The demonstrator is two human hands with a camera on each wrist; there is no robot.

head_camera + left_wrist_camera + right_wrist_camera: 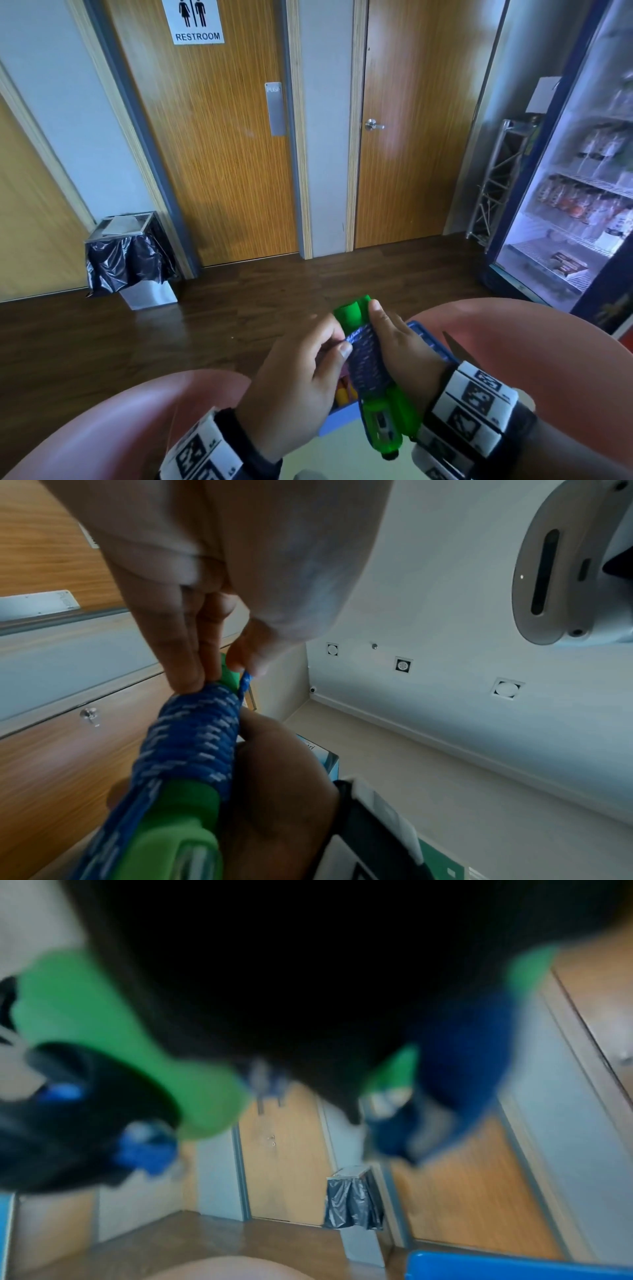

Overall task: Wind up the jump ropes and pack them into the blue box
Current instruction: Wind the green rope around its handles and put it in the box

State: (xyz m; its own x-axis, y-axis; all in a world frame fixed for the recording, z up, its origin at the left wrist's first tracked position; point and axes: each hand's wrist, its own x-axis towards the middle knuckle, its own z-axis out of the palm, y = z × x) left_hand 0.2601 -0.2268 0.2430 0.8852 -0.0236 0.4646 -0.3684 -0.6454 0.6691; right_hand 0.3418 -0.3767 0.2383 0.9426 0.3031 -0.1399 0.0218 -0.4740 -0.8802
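Both hands worked low in the frame, over the blue box (432, 346).
Right hand (400, 346) clasped the wound jump rope (368, 359); left hand (301, 373) pinched its loose end, best tucked tightly under a coil.

- Dark wood floor (239, 308).
- Grey walls (85, 120) between wooden doors (219, 154); one carries a restroom sign (194, 21).
- A metal bin (132, 260) with a black liner stands by the wall.
- A glass-fronted fridge (575, 212) stands on the right.

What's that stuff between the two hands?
The jump rope: blue cord wound round green handles, between left hand and right hand, in the head view.
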